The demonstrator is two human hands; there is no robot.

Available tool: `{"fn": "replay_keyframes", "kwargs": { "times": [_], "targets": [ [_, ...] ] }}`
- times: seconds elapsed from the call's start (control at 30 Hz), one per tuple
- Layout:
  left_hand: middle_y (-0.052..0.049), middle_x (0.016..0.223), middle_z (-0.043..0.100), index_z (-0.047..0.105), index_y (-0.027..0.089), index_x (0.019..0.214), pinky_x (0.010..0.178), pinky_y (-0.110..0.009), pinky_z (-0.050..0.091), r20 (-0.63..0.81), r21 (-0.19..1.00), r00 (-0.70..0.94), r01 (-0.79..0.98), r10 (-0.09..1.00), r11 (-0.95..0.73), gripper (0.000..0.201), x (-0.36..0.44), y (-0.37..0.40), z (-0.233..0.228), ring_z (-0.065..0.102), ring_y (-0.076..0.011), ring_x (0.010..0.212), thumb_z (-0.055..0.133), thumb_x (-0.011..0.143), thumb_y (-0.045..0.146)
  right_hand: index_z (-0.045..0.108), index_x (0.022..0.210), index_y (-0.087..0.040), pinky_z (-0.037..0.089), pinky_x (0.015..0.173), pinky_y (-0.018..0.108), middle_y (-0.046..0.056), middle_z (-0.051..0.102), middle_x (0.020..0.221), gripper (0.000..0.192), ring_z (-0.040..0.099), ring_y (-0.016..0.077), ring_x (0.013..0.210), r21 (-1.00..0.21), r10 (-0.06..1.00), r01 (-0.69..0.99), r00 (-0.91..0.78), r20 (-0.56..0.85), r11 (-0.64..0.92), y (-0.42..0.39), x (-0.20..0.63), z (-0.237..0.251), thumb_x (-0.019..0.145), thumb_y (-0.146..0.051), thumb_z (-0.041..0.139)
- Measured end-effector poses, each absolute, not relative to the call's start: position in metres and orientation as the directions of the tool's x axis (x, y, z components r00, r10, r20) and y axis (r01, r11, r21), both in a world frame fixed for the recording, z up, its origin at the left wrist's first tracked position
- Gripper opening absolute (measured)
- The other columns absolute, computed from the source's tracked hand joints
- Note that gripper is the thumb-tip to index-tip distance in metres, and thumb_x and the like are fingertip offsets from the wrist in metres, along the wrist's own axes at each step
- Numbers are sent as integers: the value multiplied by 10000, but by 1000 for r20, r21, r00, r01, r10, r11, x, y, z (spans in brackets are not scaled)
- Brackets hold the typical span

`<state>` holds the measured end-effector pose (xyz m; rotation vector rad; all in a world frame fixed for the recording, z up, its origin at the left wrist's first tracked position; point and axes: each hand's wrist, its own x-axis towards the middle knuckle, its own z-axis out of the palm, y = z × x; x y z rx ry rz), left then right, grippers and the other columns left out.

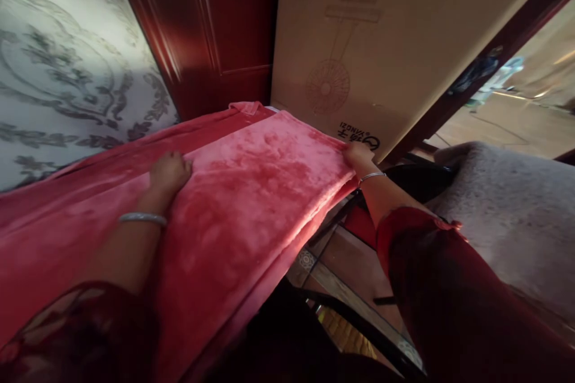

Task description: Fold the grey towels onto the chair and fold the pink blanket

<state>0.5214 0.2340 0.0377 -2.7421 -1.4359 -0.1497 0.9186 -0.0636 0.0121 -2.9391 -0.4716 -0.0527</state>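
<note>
A plush red-pink blanket (251, 191) lies in folded layers in front of me, stretching from the lower left towards the carton. My left hand (169, 172) is closed on the edge of its upper layer, near the middle of the fabric. At the far right corner my right hand (358, 155) grips the blanket, with the fingertips partly hidden. The upper layer between the hands lies mostly flat, and several layers show along the near right edge. Each wrist carries a silver bangle.
A tall cardboard carton (395, 42) with a fan drawing stands behind the blanket, beside a dark red wooden panel (224, 24). Patterned wallpaper (67, 72) covers the left wall. At right is a grey fluffy cover (507, 209). Black curved metal legs (354, 317) stand over the tiled floor.
</note>
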Motion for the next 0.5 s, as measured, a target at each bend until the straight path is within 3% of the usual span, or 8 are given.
{"fn": "replay_keyframes", "kwargs": {
  "times": [0.07, 0.13, 0.33, 0.5],
  "targets": [
    [-293, 1397, 560, 508, 5, 1386, 1019, -490, 460, 126, -9, 555, 829, 822, -559, 573, 520, 227, 45, 566, -394, 1258, 361, 977, 379, 567, 1409, -70, 417, 1043, 602, 315, 502, 1421, 471, 462, 430, 1338, -174, 308, 334, 938, 162, -926, -57, 902, 13, 980, -257, 506],
    [-289, 1436, 541, 489, 5, 1413, 1062, -518, 426, 147, -21, 569, 820, 809, -572, 582, 514, 221, 53, 535, -396, 1303, 395, 983, 386, 559, 1408, -83, 383, 1076, 600, 293, 463, 1453, 459, 417, 419, 1355, -224, 417, 473, 873, 254, -852, -47, 880, 13, 975, -208, 469],
    [-295, 1272, 661, 688, 19, 1204, 992, -523, 479, 76, -73, 512, 859, 855, -507, 479, 473, 220, 59, 604, -408, 1226, 393, 985, 325, 682, 1256, -121, 404, 1109, 406, 175, 608, 1336, 384, 516, 300, 1275, -337, 808, 851, 503, 306, -402, 6, 798, 3, 917, -190, 516],
    [-275, 1210, 687, 718, 29, 1128, 959, -480, 477, 39, -22, 460, 888, 887, -460, 490, 418, 230, 47, 629, -378, 1162, 355, 994, 330, 695, 1249, -133, 415, 1101, 422, 155, 671, 1286, 364, 586, 277, 1205, -322, 933, 945, 171, 318, -64, 51, 741, -2, 937, -227, 534]
  ]
}}
